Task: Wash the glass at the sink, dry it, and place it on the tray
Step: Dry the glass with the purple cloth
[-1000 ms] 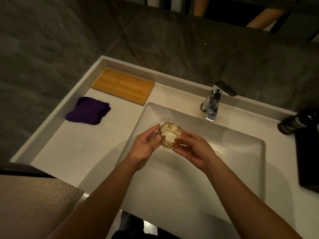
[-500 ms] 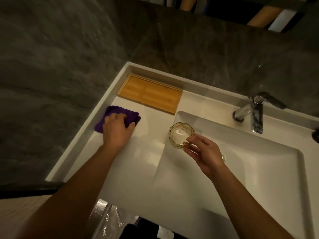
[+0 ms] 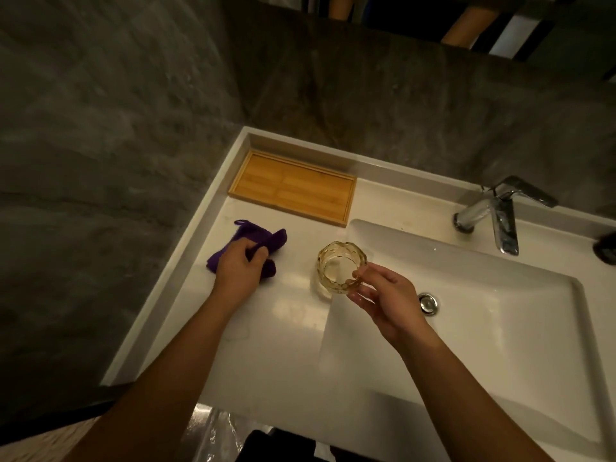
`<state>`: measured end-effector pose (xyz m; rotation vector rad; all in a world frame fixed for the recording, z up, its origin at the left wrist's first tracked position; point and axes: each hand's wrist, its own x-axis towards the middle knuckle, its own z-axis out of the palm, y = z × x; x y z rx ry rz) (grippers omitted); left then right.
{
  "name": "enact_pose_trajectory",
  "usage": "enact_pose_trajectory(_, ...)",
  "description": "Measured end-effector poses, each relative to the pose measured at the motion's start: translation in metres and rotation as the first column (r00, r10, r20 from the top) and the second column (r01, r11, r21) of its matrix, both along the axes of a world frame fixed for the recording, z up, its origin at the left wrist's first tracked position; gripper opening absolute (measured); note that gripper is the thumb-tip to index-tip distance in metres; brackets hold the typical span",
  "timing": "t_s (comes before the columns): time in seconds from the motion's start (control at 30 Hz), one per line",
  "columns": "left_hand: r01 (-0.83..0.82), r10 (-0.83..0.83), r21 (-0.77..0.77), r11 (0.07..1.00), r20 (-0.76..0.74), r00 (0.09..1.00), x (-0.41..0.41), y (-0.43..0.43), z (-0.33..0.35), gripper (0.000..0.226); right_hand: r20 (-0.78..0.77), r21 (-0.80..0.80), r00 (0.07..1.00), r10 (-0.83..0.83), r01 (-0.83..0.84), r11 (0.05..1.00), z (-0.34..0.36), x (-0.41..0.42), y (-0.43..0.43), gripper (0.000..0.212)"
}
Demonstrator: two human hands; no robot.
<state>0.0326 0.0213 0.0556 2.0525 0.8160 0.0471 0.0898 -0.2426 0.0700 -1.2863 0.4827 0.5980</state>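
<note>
A faceted amber glass (image 3: 338,265) is held upright by its rim in my right hand (image 3: 383,301), at the left edge of the white sink basin (image 3: 500,315). My left hand (image 3: 238,266) is closed on a bunched purple cloth (image 3: 266,240) lying on the white counter left of the basin. The bamboo tray (image 3: 293,188) lies bare in the counter's far left corner, beyond the cloth.
A chrome tap (image 3: 500,218) stands behind the basin with no water running, and the drain (image 3: 428,303) shows right of my right hand. A dark bottle (image 3: 606,248) sits at the right edge. Dark stone walls close in at the left and back.
My left hand left the glass, went left to the purple cloth and has gathered it up. The right hand alone carried the glass left to the basin's edge.
</note>
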Motion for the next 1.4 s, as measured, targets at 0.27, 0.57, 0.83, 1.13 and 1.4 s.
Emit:
enact_pose_trajectory(0.27,0.032,0.074,-0.392,0.919,0.253,0.965,-0.013,-0.044,0.034,0.008,0.034,-0.085,0.999,0.032,-0.029,0.996,0.02,0.003,0.01,0.029)
enact_pose_trajectory(0.57,0.512,-0.436,-0.104,0.853,0.397,0.807,-0.01,-0.082,0.046,0.034,0.043,-0.075,0.999,-0.023,0.027,0.997,0.057,0.014,-0.013,0.017)
enact_pose_trajectory(0.83,0.758,-0.88,0.454,0.468,0.158,0.448,0.019,-0.087,0.062,0.038,-0.004,-0.061,1.0,0.018,-0.019,0.998,0.072,0.014,-0.027,0.024)
enact_pose_trajectory(1.13,0.282,-0.566,0.501,0.818,0.617,0.546,0.032,-0.128,0.068,0.06,0.133,0.012,0.99,0.046,-0.048,0.999,0.093,0.002,-0.015,0.043)
enact_pose_trajectory(1.4,0.221,-0.362,0.287,0.932,0.71,0.604,0.035,-0.149,0.086,0.046,0.412,-0.243,0.898,0.153,-0.054,0.969,0.088,-0.014,-0.001,0.067)
